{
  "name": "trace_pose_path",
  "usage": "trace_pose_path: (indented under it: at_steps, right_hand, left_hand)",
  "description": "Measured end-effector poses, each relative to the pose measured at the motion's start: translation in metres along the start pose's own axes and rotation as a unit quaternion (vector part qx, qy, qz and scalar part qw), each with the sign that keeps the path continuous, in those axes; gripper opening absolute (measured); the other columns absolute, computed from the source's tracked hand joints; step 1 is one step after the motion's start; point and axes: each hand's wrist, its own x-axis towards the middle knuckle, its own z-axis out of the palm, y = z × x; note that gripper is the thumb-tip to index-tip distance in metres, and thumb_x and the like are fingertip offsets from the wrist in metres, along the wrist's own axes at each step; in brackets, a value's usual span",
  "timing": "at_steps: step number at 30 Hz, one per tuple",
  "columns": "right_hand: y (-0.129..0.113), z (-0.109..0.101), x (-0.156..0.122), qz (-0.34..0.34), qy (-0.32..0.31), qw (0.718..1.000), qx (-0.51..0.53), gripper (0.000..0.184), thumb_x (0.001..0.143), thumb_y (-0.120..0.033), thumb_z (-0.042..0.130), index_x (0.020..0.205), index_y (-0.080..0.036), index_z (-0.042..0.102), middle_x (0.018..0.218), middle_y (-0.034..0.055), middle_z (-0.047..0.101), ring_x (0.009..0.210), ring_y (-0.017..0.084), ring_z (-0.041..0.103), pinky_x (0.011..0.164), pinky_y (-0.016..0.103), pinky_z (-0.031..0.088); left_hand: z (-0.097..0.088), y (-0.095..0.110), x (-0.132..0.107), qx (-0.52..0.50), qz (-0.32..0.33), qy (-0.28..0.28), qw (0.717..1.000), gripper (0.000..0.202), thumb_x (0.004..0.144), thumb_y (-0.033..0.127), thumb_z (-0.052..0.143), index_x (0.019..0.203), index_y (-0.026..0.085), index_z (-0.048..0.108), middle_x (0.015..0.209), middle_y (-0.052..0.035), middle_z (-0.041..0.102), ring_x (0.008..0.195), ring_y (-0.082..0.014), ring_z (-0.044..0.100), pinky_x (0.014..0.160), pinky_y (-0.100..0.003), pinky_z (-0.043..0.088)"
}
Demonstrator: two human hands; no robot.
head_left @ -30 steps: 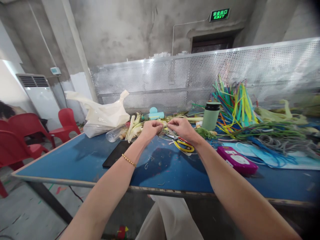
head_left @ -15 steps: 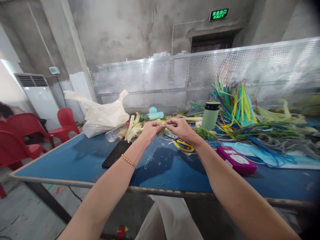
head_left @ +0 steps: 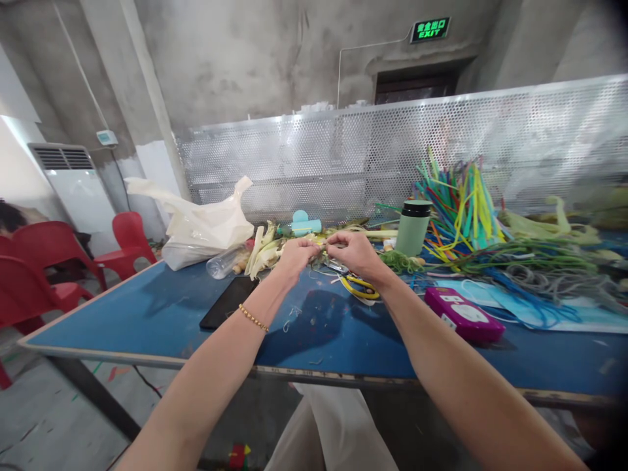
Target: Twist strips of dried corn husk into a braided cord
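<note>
My left hand [head_left: 298,254] and my right hand [head_left: 356,252] meet above the middle of the blue table [head_left: 161,311], fingertips pinched close together. Whatever small piece lies between the fingers is too small to name. Pale dried husks [head_left: 265,252] lie just left of my left hand. Below my right wrist rests a pair of yellow-handled scissors [head_left: 360,288], partly covered by the arm. A black flat tablet-like device [head_left: 228,303] lies beside my left forearm.
A white plastic bag [head_left: 206,226] and a clear bottle [head_left: 223,263] stand left. To the right are a green flask [head_left: 413,229], coloured strips [head_left: 471,209], green cords [head_left: 534,255], a purple box [head_left: 464,315] and blue face masks [head_left: 549,311]. A perforated metal panel [head_left: 294,163] rises behind.
Almost nothing differs. Both hands stay pinched together in the same place, with only a slight shift of the right-hand fingers.
</note>
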Motion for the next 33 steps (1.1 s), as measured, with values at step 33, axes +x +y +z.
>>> trace_pose_path:
  at_steps: [33]
  right_hand:
    - [-0.007, -0.011, -0.001, -0.039, -0.035, 0.996, -0.077, 0.016, 0.075, -0.023, 0.059, 0.078, -0.013, 0.072, 0.073, 0.0064, 0.072, 0.068, 0.017, 0.062, 0.062, 0.025, 0.044]
  left_hand:
    - [-0.002, -0.006, 0.001, 0.001, 0.025, -0.089, 0.996, 0.008, 0.076, 0.012, 0.062, 0.069, 0.011, 0.063, 0.057, -0.0031, 0.063, 0.051, -0.0089, 0.054, 0.055, -0.022, 0.040]
